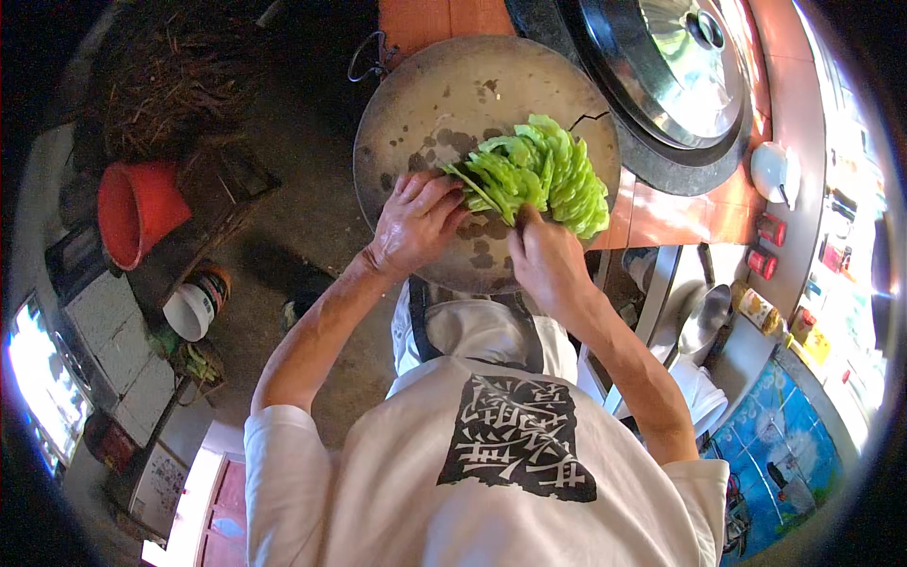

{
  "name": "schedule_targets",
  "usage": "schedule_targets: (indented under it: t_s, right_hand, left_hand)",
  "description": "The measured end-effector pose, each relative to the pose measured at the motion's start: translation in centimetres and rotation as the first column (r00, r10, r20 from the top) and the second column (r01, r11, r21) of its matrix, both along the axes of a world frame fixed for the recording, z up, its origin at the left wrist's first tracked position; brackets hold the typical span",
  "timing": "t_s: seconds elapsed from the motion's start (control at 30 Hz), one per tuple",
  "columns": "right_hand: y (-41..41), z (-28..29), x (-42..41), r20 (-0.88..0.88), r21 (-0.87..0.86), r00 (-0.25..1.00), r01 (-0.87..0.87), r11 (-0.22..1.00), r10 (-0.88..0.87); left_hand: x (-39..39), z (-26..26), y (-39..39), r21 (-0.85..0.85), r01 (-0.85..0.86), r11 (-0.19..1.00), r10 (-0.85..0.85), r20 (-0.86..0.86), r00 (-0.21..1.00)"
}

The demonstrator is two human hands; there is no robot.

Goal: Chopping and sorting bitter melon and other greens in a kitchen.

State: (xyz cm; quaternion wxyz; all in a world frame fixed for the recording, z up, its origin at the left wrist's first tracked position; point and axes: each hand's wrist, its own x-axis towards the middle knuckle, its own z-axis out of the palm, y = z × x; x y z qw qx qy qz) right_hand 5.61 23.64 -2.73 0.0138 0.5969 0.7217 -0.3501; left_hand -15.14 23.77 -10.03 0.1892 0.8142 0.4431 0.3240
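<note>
Thin, light green bitter melon slices (549,170) lie in an overlapping heap on a round wooden chopping block (418,106). My left hand (418,220) is at the left end of the heap, its fingers bent and the fingertips against the green edge. Below the heap, my right hand (549,259) is curled with its knuckles up, close against the nearest slices. A thin pale edge runs between both hands; I cannot tell whether it is a slice or a blade. What lies inside either hand is hidden. Dark wet marks spot the block.
A large wok with a shiny lid (698,71) sits right of the block on an orange tiled stove (669,209). A metal ladle (705,319) and a bottle (757,308) are at right. A red bucket (142,212) and a white tub (191,312) stand at left.
</note>
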Motion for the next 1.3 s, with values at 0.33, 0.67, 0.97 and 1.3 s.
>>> schedule_targets:
  t_s: [0.33, 0.67, 0.97, 1.3]
  right_hand:
    - [0.1, 0.3, 0.4, -0.049, 0.052, 0.998, 0.048, 0.998, -0.045]
    - [0.4, -2.6, -0.9, -0.009, 0.07, 1.0, -0.02, 0.997, 0.021]
    - [-0.1, 1.7, -0.2, -0.06, -0.053, 0.998, 0.031, 0.998, -0.034]
    - [-0.5, -2.4, -0.4, -0.085, 0.052, 0.995, 0.047, 0.998, -0.042]
  left_hand:
    - [-0.5, -0.5, -0.5, 0.026, -0.012, 1.0, 0.014, -0.093, 0.996]
    - [-0.2, -0.6, -0.3, 0.049, -0.015, 0.999, 0.018, -0.061, 0.998]
    - [-0.7, -0.9, -0.4, 0.07, -0.018, 0.997, 0.017, 0.004, 1.0]
    - [-1.4, -0.2, -1.3, -0.02, -0.028, 0.999, 0.026, -0.109, 0.994]
